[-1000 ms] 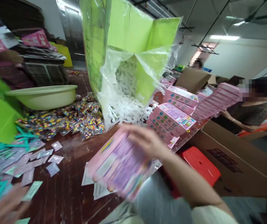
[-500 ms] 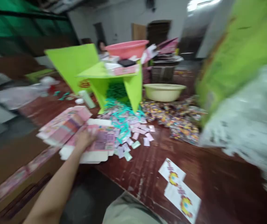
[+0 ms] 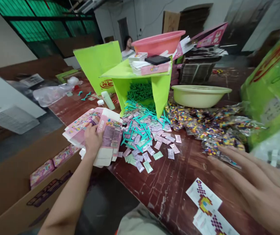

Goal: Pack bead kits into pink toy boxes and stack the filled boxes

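Observation:
My left hand (image 3: 92, 141) rests on a stack of flat pink box blanks (image 3: 98, 130) at the left edge of the dark wooden table (image 3: 169, 182), its fingers curled over the top blank. My right hand (image 3: 257, 187) hovers open at the lower right with fingers stretched out, above the table and close to printed pixel-pattern cards (image 3: 205, 202). Just beyond its fingertips lie clear bags of coloured beads (image 3: 213, 125). Small pastel sachets (image 3: 152, 148) and teal plastic tools (image 3: 140, 119) are spread between the hands.
A lime-green box on its side (image 3: 140, 81) spills teal tools; a pink basin (image 3: 158, 40) sits on top. A cream basin (image 3: 200, 95) stands behind the beads. A green bag (image 3: 274, 85) fills the right edge. An open carton (image 3: 39, 182) sits below left. A person stands far back.
The view swung left from the pink boxes on the right to the stack of blanks. My left hand settled on the blanks, and my right hand came into view, empty.

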